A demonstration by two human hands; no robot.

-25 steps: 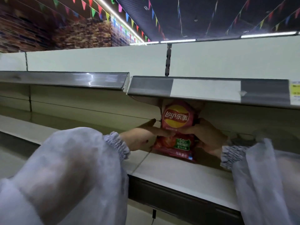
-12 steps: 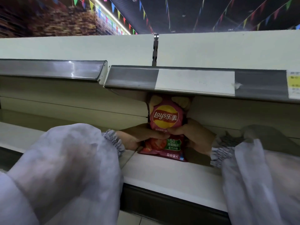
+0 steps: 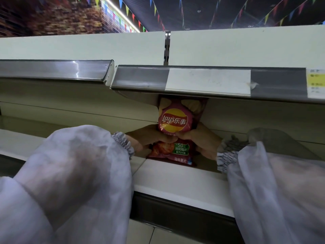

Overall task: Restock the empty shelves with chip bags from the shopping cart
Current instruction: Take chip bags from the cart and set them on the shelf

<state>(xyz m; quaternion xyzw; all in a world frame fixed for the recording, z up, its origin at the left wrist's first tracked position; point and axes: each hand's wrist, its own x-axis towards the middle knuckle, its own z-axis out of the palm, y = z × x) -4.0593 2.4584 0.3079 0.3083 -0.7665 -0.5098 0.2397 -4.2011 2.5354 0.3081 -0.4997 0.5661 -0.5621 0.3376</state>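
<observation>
A red Lay's chip bag (image 3: 175, 120) stands upright at the back of the lower white shelf (image 3: 179, 182), its top hidden under the shelf above. My left hand (image 3: 149, 136) grips the bag's left side and my right hand (image 3: 202, 141) grips its right side, thumbs pressed across its middle. Both forearms wear loose pale sleeves with elastic cuffs. The shopping cart is out of view.
The upper shelf's grey price rail (image 3: 207, 81) with a white strip and a yellow tag (image 3: 315, 83) overhangs low above the bag. A second rail (image 3: 54, 69) runs to the left. The lower shelf stretches left and right with bare white board.
The bag has gone a little deeper under the upper shelf and both hands have closed tighter around its middle. The view has shifted slightly.
</observation>
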